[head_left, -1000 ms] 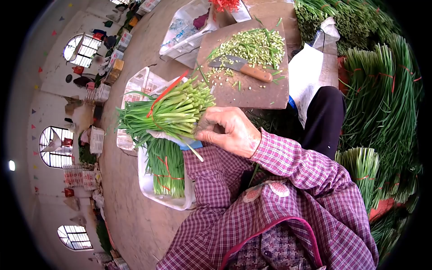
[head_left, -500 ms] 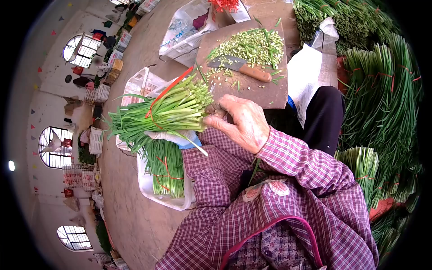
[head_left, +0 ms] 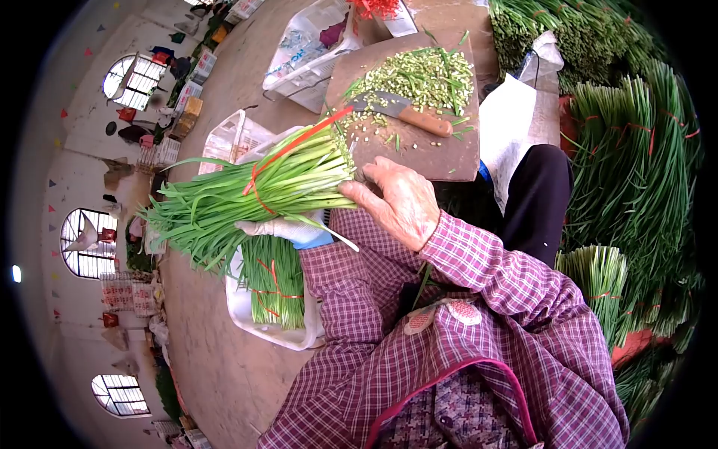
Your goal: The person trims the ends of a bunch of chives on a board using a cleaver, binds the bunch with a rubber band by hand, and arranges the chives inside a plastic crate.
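My left hand (head_left: 288,229), in a pale glove with a blue cuff, is closed under a bunch of garlic chives (head_left: 258,183). A red tie (head_left: 258,179) goes round the bunch, its long end sticking up toward the knife. The green leaves point left, the pale stem ends right. My bare right hand (head_left: 400,202) is at those stem ends, thumb and bent fingers closed on them; the fingertips are partly hidden. One loose stem (head_left: 336,232) hangs below the bunch. Beyond my hands, a knife (head_left: 407,114) with a wooden handle lies on a board (head_left: 441,161) among chopped stem pieces (head_left: 419,75).
Below the bunch, a white crate (head_left: 280,337) holds tied chives (head_left: 277,288). Another white crate (head_left: 299,90) with plastic bags stands beyond, near red ties (head_left: 374,7). Large piles of chives (head_left: 628,157) lie at my right. A white sheet (head_left: 505,135) hangs by my knee.
The bunch has tilted and shifted slightly left in my left hand, showing more of its leaves. My right hand has moved a little left and remains at the stem ends.
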Action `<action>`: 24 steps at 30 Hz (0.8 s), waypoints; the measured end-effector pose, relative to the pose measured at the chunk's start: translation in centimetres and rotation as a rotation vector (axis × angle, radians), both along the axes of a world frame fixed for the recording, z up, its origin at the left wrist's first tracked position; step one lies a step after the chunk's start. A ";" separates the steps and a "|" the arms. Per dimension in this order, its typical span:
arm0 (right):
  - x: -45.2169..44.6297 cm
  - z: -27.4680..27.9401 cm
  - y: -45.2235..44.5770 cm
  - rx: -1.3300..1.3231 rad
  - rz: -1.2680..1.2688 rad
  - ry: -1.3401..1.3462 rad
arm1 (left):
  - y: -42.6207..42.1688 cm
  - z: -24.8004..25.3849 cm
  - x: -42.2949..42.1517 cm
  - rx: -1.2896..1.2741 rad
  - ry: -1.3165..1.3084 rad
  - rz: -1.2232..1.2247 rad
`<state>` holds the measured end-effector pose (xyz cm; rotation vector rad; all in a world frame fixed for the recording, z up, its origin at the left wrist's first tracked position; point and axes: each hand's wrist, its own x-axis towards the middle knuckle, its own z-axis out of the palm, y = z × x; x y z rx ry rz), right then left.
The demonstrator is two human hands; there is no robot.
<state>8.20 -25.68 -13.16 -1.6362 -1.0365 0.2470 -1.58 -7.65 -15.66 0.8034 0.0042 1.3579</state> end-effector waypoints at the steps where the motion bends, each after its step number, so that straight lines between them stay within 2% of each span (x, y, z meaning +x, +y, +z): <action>1: 0.1 -0.5 0.3 0.071 0.052 0.052 | -0.6 0.6 0.3 0.001 0.022 0.127; 4: -0.1 -1.1 0.2 0.146 0.151 0.170 | -0.9 0.7 -0.6 -0.028 0.089 0.082; 8: -0.5 -2.1 0.8 0.169 0.203 0.217 | -1.3 1.0 -0.3 -0.026 0.099 0.194; 10: -0.3 -2.1 0.8 0.118 0.234 0.252 | -1.6 1.4 -0.2 -0.037 0.065 0.106; 12: -0.3 -2.1 0.9 0.120 0.231 0.249 | -2.4 1.8 0.3 0.002 0.082 0.253; 13: -0.4 -2.1 1.0 0.122 0.228 0.247 | -1.9 1.4 0.0 0.001 0.082 0.253; 15: -0.3 -2.4 1.3 0.131 0.232 0.274 | -0.9 1.1 -0.6 -0.052 -0.004 0.082; 17: -0.4 -2.5 1.5 0.140 0.236 0.300 | -1.4 1.1 -0.5 -0.029 0.029 0.122; 20: -0.8 -2.7 1.9 0.152 0.235 0.457 | -1.8 1.5 -0.3 0.006 0.078 0.176; 23: -1.2 -3.8 2.7 0.306 0.236 0.759 | -1.7 1.4 -0.3 0.028 0.103 0.185; 24: -1.2 -4.0 2.8 0.305 0.232 0.760 | -1.7 1.3 -0.3 0.037 0.112 0.179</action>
